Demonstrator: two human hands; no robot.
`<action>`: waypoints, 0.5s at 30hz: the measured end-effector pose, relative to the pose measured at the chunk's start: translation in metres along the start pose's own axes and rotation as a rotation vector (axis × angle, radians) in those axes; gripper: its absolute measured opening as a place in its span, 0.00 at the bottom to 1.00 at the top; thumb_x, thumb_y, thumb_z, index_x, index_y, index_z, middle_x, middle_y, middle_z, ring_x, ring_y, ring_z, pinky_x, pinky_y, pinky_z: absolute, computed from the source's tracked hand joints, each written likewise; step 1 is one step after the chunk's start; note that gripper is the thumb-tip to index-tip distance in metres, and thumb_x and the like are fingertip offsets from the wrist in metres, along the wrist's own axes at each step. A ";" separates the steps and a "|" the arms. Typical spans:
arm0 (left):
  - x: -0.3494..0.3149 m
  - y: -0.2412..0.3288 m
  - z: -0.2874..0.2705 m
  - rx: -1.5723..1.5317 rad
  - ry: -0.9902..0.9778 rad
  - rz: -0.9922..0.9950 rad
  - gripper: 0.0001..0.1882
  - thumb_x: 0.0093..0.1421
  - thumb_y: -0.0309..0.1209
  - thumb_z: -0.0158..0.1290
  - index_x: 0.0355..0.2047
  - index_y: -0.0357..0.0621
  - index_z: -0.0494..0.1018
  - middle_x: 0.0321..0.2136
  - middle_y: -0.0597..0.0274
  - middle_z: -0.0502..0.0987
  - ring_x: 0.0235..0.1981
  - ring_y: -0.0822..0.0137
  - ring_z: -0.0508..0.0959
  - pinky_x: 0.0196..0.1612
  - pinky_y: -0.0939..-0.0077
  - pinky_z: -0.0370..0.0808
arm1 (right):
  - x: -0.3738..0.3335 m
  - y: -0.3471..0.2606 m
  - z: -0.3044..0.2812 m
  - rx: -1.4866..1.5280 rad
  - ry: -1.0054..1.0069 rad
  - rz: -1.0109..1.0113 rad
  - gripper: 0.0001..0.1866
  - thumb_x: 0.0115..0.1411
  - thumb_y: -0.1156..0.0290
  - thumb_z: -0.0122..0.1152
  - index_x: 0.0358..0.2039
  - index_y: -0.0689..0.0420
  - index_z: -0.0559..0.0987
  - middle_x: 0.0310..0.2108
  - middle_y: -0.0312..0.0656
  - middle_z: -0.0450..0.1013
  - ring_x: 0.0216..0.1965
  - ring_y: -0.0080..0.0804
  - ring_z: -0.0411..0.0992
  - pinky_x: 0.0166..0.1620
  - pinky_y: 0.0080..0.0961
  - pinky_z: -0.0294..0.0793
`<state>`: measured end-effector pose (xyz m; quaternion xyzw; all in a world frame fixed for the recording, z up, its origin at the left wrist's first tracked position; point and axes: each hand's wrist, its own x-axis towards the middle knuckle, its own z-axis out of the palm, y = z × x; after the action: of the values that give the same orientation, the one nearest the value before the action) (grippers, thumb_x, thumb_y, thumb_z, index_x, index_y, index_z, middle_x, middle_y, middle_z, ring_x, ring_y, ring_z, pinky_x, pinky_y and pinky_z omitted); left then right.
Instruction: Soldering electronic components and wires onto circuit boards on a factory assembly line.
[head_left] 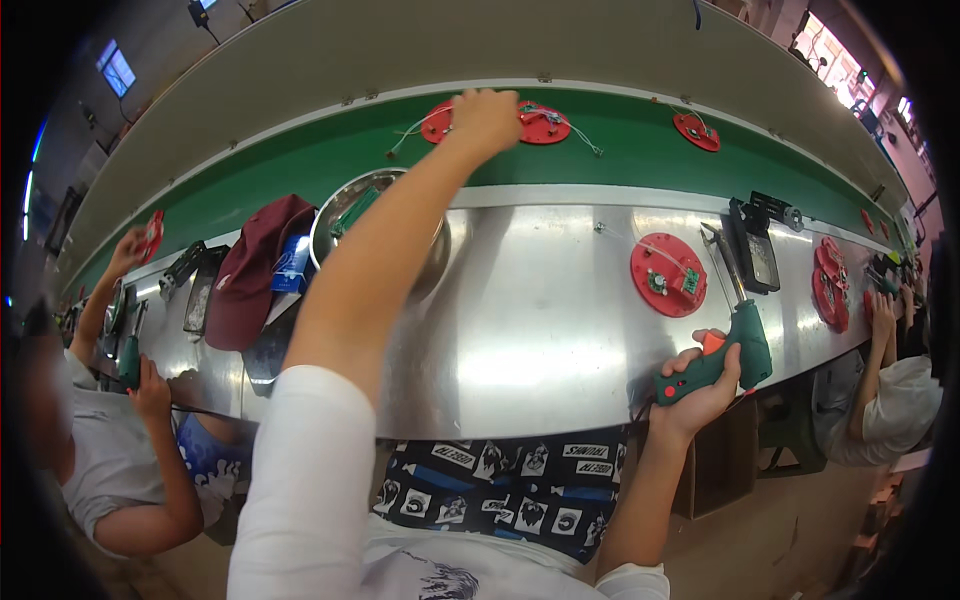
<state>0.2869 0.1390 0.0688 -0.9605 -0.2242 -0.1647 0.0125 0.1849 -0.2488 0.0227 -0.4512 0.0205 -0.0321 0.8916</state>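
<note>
My left hand [485, 122] reaches across to the green conveyor belt, its fingers curled. It covers the space between two round red plates, one red plate [437, 122] to its left and another red plate [546, 124] at its right; what its fingertips hold is hidden. My right hand [705, 388] is wrapped around the handle of a green soldering gun [742, 350] with an orange trigger, tip pointing away from me. Just left of the tip a red plate [657, 262] with small green circuit boards and thin wires lies on the metal table [520, 340].
A metal bowl [322, 240] with green circuit boards stands partly behind my left forearm. Left of it are a maroon cap [262, 262] and a blue box [293, 264]. A black tray [757, 255] stands beyond the soldering gun. Co-workers sit at both sides.
</note>
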 end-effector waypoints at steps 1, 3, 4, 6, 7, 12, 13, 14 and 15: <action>0.011 0.008 0.009 -0.105 0.010 -0.002 0.21 0.56 0.37 0.52 0.51 0.54 0.76 0.47 0.46 0.78 0.55 0.44 0.73 0.55 0.47 0.68 | 0.000 0.002 0.003 0.011 0.001 0.005 0.18 0.69 0.55 0.44 0.39 0.59 0.71 0.34 0.41 0.70 0.18 0.22 0.65 0.19 0.22 0.65; 0.026 0.030 0.028 -0.222 -0.102 -0.070 0.27 0.58 0.41 0.51 0.60 0.60 0.68 0.55 0.41 0.71 0.57 0.42 0.71 0.57 0.47 0.66 | -0.001 0.001 0.005 0.001 0.009 0.020 0.19 0.69 0.55 0.44 0.39 0.59 0.72 0.33 0.39 0.70 0.19 0.22 0.65 0.21 0.21 0.65; 0.030 0.048 0.032 -0.254 -0.146 -0.105 0.28 0.60 0.44 0.50 0.61 0.60 0.66 0.58 0.39 0.67 0.59 0.40 0.69 0.58 0.46 0.65 | 0.000 -0.002 0.003 0.010 0.006 0.040 0.19 0.69 0.54 0.44 0.39 0.59 0.72 0.33 0.39 0.70 0.19 0.22 0.65 0.21 0.21 0.65; 0.032 0.076 0.040 -0.197 -0.207 -0.186 0.35 0.60 0.58 0.50 0.65 0.66 0.62 0.63 0.36 0.60 0.63 0.33 0.62 0.58 0.41 0.66 | -0.001 -0.002 0.002 -0.012 0.055 -0.002 0.20 0.70 0.54 0.42 0.39 0.59 0.73 0.34 0.38 0.70 0.21 0.21 0.65 0.23 0.21 0.65; 0.034 0.083 0.040 -0.183 -0.253 -0.200 0.35 0.60 0.59 0.49 0.66 0.66 0.62 0.64 0.36 0.58 0.63 0.33 0.61 0.58 0.38 0.64 | 0.000 -0.002 -0.002 -0.019 0.050 -0.029 0.20 0.70 0.54 0.42 0.39 0.59 0.73 0.35 0.38 0.70 0.21 0.21 0.65 0.23 0.21 0.65; 0.032 0.057 0.048 -0.182 -0.157 -0.169 0.30 0.59 0.56 0.52 0.55 0.51 0.75 0.60 0.39 0.67 0.60 0.40 0.68 0.56 0.50 0.70 | -0.001 0.004 0.002 -0.039 0.043 -0.012 0.21 0.70 0.54 0.42 0.39 0.60 0.73 0.36 0.39 0.69 0.22 0.21 0.64 0.24 0.21 0.65; 0.031 0.052 0.047 -0.172 -0.158 -0.168 0.30 0.59 0.56 0.52 0.55 0.51 0.75 0.60 0.39 0.67 0.60 0.40 0.68 0.56 0.50 0.70 | -0.001 0.002 0.003 -0.030 0.051 -0.001 0.21 0.70 0.54 0.42 0.39 0.60 0.73 0.36 0.39 0.69 0.22 0.21 0.64 0.24 0.21 0.65; 0.031 0.046 0.044 -0.266 -0.186 -0.107 0.28 0.58 0.52 0.55 0.52 0.48 0.76 0.56 0.40 0.71 0.57 0.42 0.72 0.55 0.52 0.72 | -0.001 0.000 0.004 -0.019 0.059 0.013 0.21 0.70 0.53 0.42 0.39 0.60 0.73 0.35 0.39 0.69 0.22 0.21 0.64 0.24 0.20 0.65; 0.027 0.036 0.042 -0.356 -0.213 -0.057 0.26 0.57 0.48 0.57 0.49 0.44 0.78 0.53 0.41 0.74 0.54 0.44 0.75 0.54 0.54 0.73 | -0.003 0.000 0.004 -0.023 0.060 0.019 0.21 0.69 0.53 0.43 0.39 0.60 0.73 0.36 0.39 0.68 0.22 0.21 0.64 0.24 0.20 0.65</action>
<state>0.3383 0.1220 0.0398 -0.9528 -0.2185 -0.0997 -0.1859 0.1825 -0.2455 0.0252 -0.4602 0.0518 -0.0370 0.8855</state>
